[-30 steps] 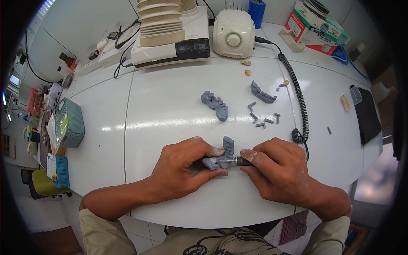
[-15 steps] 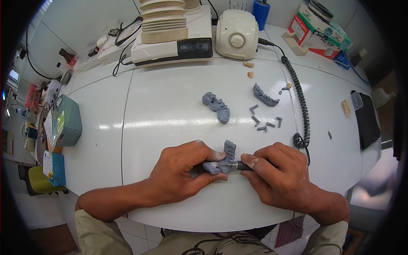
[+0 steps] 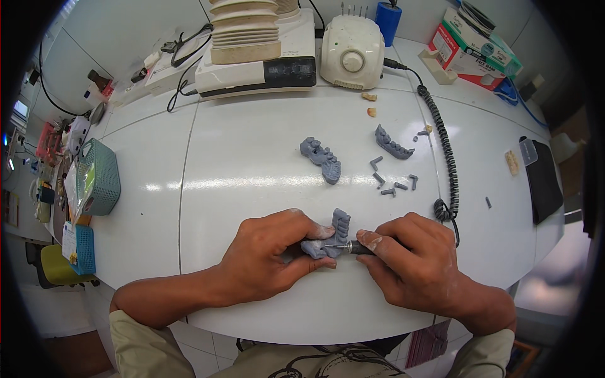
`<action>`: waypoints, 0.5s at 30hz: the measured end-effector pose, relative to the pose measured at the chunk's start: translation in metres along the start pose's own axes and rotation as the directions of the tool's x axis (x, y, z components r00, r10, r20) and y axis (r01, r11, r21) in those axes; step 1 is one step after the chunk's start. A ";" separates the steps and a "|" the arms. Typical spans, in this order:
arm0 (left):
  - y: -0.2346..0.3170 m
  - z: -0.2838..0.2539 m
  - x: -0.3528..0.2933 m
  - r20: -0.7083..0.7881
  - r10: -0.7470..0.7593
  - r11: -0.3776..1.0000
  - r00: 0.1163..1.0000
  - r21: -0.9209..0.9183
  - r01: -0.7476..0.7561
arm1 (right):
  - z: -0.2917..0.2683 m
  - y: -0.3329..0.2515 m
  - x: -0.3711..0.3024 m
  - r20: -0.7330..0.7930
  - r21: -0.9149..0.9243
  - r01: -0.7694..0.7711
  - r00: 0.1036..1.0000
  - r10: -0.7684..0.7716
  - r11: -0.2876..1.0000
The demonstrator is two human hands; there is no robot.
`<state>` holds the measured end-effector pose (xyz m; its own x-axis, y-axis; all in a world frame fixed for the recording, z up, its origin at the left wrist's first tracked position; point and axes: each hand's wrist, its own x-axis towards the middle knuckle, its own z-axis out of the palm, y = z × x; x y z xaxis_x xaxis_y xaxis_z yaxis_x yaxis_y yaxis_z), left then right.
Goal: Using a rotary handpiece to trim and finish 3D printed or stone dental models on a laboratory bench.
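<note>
Left hand (image 3: pixel 268 261) pinches grey teeth model (image 3: pixel 329 239) with thumb and fingers, near edge of white table (image 3: pixel 252 170). Right hand (image 3: pixel 413 261) wrapped tight round small grinding tool (image 3: pixel 354 248), tip touching model. Tool could slip, nick fingers (image 3: pixel 315 233) or chip model if grip loosens. Model grey, bumpy, tooth row standing up. More grey pieces (image 3: pixel 321 159) farther off.
</note>
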<state>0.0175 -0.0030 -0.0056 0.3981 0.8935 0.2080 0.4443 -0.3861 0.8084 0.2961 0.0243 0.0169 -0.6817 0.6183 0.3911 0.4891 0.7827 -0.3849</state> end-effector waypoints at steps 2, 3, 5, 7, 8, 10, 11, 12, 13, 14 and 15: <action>0.000 0.000 0.000 0.003 0.000 1.000 1.000 -0.008 0.000 | 0.001 0.000 0.000 -0.003 -0.003 -0.007 1.000 0.007 1.000; -0.001 0.000 0.000 0.002 -0.001 1.000 1.000 -0.009 0.001 | 0.000 0.000 0.000 -0.002 -0.002 -0.006 1.000 0.006 1.000; -0.001 0.001 -0.001 -0.003 0.000 1.000 1.000 -0.002 0.000 | 0.000 0.000 0.001 0.000 0.008 -0.005 1.000 0.005 1.000; -0.001 0.000 0.000 0.000 0.002 1.000 1.000 -0.002 -0.002 | 0.000 0.000 0.001 0.000 0.007 -0.004 1.000 0.004 1.000; -0.001 0.000 0.000 0.002 0.004 1.000 1.000 -0.002 -0.004 | 0.000 0.000 0.001 -0.001 0.006 -0.004 1.000 0.004 1.000; -0.001 0.000 0.000 0.002 0.004 1.000 1.000 -0.004 -0.004 | 0.000 0.000 0.001 -0.004 0.004 -0.003 1.000 0.003 1.000; -0.001 0.000 0.000 0.002 0.004 1.000 1.000 -0.005 -0.004 | 0.001 0.000 0.000 -0.008 0.002 -0.003 1.000 0.003 1.000; -0.001 0.000 0.000 0.001 0.004 1.000 1.000 -0.005 -0.004 | 0.000 0.000 0.001 -0.008 0.003 -0.002 1.000 0.002 1.000; -0.001 0.000 -0.001 0.005 0.000 1.000 1.000 0.001 0.000 | -0.001 -0.001 0.001 -0.003 0.006 -0.004 1.000 0.004 1.000; 0.000 0.000 -0.001 0.009 -0.003 1.000 1.000 0.007 0.003 | -0.001 -0.001 0.001 0.003 0.009 -0.006 1.000 0.006 1.000; 0.000 0.000 -0.001 0.008 -0.003 1.000 1.000 0.006 0.003 | -0.001 -0.001 0.001 0.003 0.008 -0.006 1.000 0.006 1.000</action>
<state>0.0170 -0.0034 -0.0055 0.4037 0.8925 0.2013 0.4502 -0.3853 0.8055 0.2954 0.0246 0.0182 -0.6802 0.6230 0.3862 0.4890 0.7782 -0.3940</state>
